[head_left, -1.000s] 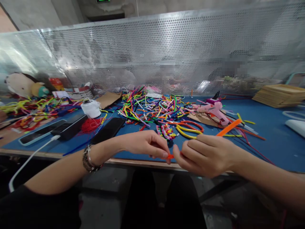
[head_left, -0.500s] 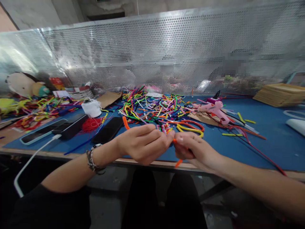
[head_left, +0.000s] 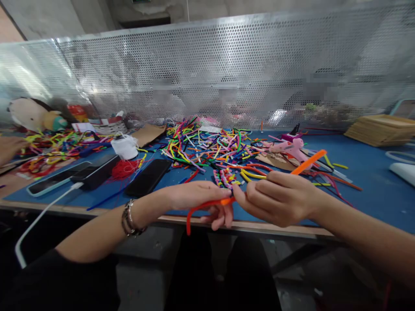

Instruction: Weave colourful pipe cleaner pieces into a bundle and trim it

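My left hand (head_left: 201, 201) and my right hand (head_left: 275, 198) meet over the near edge of the blue table (head_left: 372, 190). Both pinch an orange pipe cleaner (head_left: 308, 162). One end sticks up to the right out of my right fist. A redder stretch of the pipe cleaner (head_left: 197, 207) curves down to the left under my left fingers. A bracelet (head_left: 128, 217) circles my left wrist. Just beyond my hands lies a small woven piece of mixed colours (head_left: 225, 178).
A heap of cut pipe cleaners (head_left: 207, 144) covers the table's middle. A pink glue gun (head_left: 288, 149) lies right of it. Two phones (head_left: 147, 177), a white thread spool (head_left: 125, 147) and a charging cable (head_left: 42, 214) sit left. Another person's hand (head_left: 8, 147) shows at far left.
My hands have turned the pipe cleaner: its orange end now points up to the right again, and a red loop hangs below my left hand. A hand appeared at far left.
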Demonstrator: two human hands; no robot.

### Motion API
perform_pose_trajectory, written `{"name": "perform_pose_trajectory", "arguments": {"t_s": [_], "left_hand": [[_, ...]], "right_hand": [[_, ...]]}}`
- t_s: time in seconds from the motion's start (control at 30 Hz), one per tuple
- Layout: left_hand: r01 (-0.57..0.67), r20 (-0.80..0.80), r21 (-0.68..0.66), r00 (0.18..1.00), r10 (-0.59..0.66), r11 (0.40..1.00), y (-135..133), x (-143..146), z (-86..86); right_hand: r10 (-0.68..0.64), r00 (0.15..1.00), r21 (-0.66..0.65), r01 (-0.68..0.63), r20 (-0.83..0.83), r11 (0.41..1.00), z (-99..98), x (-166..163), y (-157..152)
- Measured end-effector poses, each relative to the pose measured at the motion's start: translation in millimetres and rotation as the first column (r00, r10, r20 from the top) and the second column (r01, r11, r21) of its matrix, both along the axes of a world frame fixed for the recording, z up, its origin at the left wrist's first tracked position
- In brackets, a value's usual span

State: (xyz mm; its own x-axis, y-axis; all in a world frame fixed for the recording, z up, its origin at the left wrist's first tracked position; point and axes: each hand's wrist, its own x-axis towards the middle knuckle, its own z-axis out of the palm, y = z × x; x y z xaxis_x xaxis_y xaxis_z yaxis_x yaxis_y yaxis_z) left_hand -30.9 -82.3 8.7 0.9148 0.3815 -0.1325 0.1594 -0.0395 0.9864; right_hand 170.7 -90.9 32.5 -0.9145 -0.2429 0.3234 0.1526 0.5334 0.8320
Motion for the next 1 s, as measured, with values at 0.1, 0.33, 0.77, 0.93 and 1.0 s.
{"name": "perform_pose_trajectory", "arguments": {"t_s": [0.1,0.33,0.77,0.93,1.0], "left_hand": [[0.008,0.083,-0.177,0.997,0.007,0.984,-4,1,-12.7],[-0.124,0.076,0.063,0.990,0.119,0.990,-7,2,-14.2],[-0.092,0.107,0.774,0.994,-0.014,-0.627,-18,-2,27.4],[-0.092,0.007,0.879,0.984,0.181,0.467,-10,2,27.4],[-0.077,-0.040,0.486,0.993,0.110,0.871,-6,3,23.0]], "right_hand": [[0.026,0.999,0.045,-0.027,0.039,0.999,4.7,-1,-3],[-0.003,1.000,-0.081,0.004,0.015,0.997,1.2,-2,-2],[-0.186,0.929,-0.794,-0.370,-0.320,-0.481,-26.3,-19,-16],[-0.250,0.923,-0.851,-0.132,-0.292,0.508,-9.8,-10,-9],[-0.148,0.965,-0.501,0.020,-0.217,0.865,-2.9,-6,-8]]}}
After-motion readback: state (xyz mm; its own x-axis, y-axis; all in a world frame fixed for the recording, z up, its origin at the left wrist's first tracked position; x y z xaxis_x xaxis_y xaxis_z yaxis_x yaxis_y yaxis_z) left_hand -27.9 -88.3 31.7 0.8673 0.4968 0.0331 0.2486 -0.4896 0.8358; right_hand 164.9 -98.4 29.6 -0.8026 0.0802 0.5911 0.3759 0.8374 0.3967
